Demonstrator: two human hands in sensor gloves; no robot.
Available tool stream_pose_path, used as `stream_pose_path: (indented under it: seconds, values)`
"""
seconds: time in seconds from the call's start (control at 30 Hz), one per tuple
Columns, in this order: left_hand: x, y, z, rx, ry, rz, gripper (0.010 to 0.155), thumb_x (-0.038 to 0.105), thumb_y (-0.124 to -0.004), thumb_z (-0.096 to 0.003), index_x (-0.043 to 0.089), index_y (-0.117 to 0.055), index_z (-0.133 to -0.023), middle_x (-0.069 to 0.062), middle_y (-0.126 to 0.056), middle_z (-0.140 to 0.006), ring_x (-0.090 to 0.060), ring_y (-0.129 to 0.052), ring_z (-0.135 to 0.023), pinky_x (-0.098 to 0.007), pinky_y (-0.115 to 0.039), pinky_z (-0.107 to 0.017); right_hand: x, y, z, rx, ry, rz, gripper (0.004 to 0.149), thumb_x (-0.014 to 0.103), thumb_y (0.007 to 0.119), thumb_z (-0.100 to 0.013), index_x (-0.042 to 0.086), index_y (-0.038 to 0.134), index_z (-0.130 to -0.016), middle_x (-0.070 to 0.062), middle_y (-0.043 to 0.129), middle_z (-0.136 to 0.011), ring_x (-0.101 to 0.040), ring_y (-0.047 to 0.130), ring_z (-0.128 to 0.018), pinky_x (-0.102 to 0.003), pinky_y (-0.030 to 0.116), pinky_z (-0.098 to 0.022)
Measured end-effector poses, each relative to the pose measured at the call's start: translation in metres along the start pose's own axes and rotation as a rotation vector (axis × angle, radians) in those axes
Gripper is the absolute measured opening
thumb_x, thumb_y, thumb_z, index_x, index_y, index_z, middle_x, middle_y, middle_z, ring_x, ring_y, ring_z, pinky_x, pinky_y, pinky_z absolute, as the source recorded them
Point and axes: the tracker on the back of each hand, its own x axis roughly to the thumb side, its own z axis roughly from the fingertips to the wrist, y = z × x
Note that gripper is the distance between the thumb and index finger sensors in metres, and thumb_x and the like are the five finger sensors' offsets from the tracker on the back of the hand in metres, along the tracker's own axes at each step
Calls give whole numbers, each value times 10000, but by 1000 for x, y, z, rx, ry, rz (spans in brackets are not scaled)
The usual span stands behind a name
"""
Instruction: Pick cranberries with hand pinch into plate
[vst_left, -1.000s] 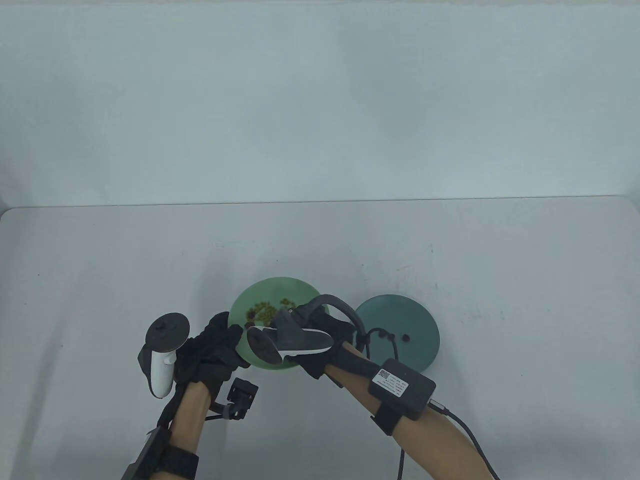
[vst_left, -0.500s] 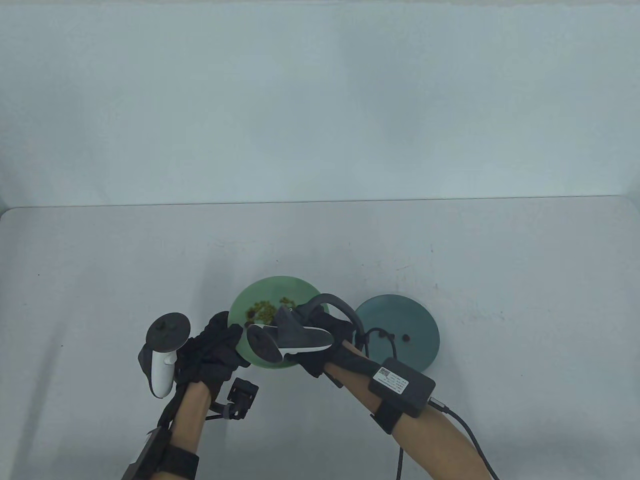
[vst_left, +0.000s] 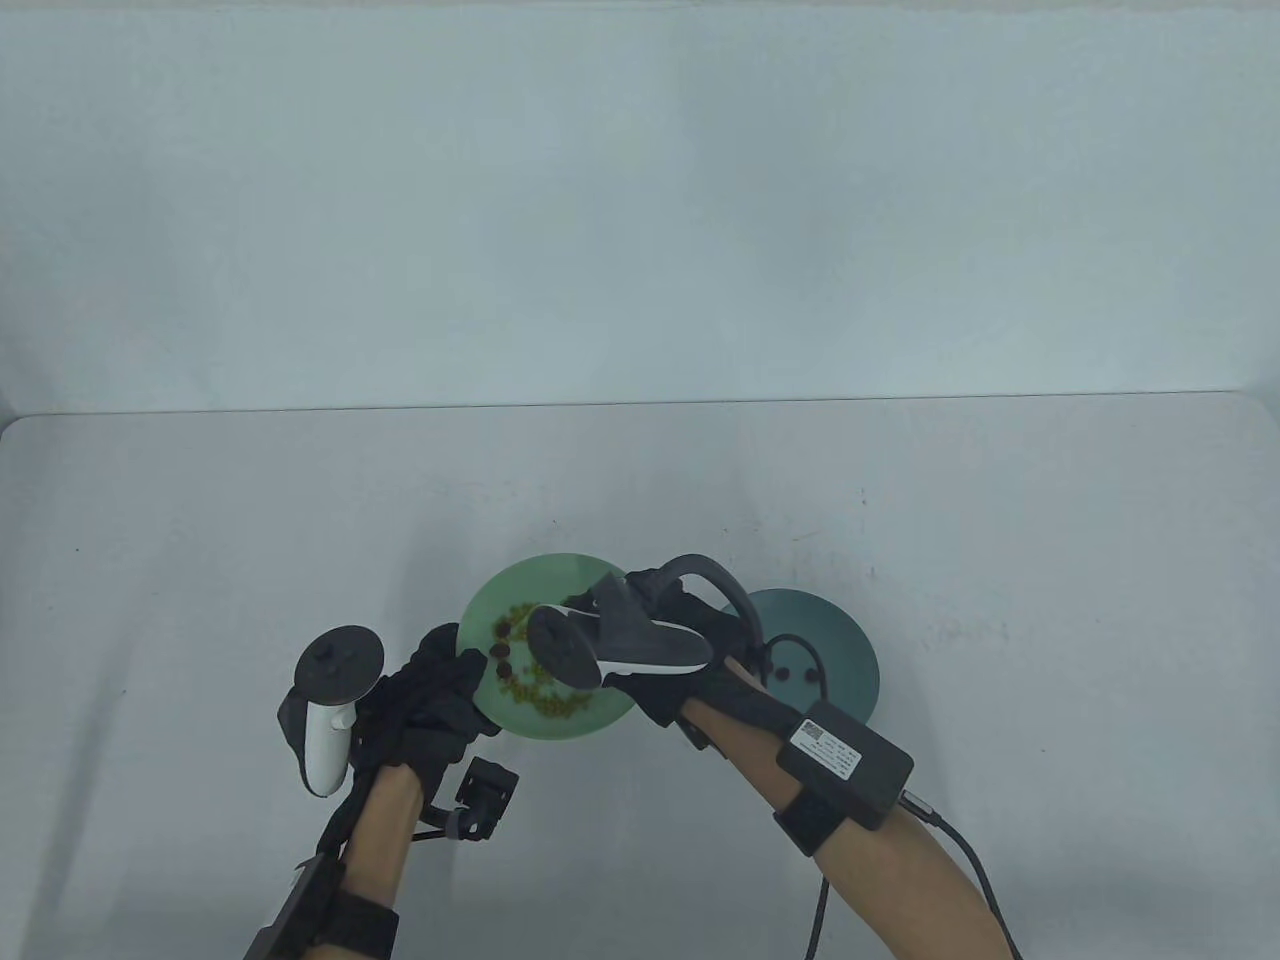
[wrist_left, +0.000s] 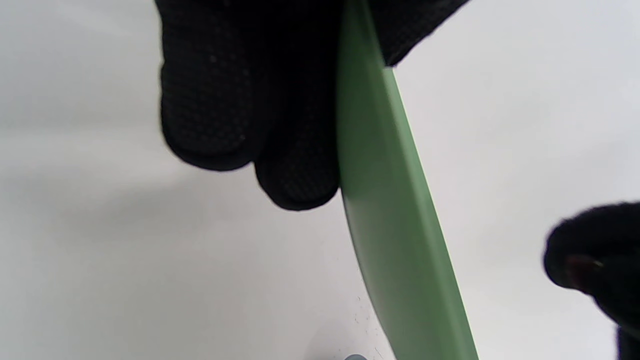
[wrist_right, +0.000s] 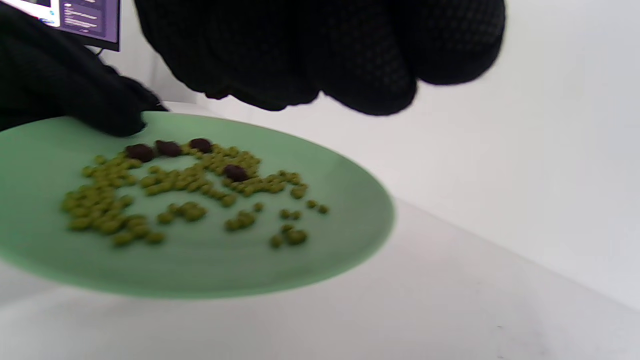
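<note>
Right hand (vst_left: 668, 650) hovers above the light green plate (vst_left: 590, 720), fingers curled together; in the left wrist view a dark red cranberry (wrist_left: 580, 265) shows pinched at its fingertips. Left hand (vst_left: 425, 700) grips that plate's near-left rim. Four cranberries (wrist_right: 167, 148) lie among green peas (wrist_right: 105, 205) on it. Two more sit on the dark teal plate (vst_left: 850, 660) just beside it on the worktop (vst_left: 1050, 560).

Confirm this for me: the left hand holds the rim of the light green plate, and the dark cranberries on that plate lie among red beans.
One detail is wrong. The left hand does hold the rim of the light green plate, and the dark cranberries lie on it, but the small bits around them are yellow-green, not red. The right wrist view shows this plainly.
</note>
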Motion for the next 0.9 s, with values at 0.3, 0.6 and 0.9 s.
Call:
stream_pose_path:
  seconds: [0.3,0.6,0.9]
  values:
    - [0,0,0,2,0,-3,577,226,-678,-586,-29,-482,-1065,-165,-829,-834,-186,-1102,-514,-343,-954,-433,-66,20,27,39,174,-34,444,463,772,-513,202,846,-865,123,929,-456,-70,962,-361,-323,870,-373]
    - [0,-1,0,0,-5,-11,577,227,-678,-586,-32,-485,-1064,-166,-831,-833,-187,-1102,-514,-343,-954,-433,-103,85,41,195,306,-76,445,461,774,-511,202,847,-865,122,929,-456,-71,961,-361,-325,869,-374]
    - [0,-1,-1,0,-7,-11,577,226,-678,-586,-31,-484,-1065,-167,-830,-833,-189,-1102,-514,-344,-953,-432,-108,133,45,314,358,-98,447,464,774,-510,200,850,-862,121,929,-455,-72,960,-361,-325,869,-373]
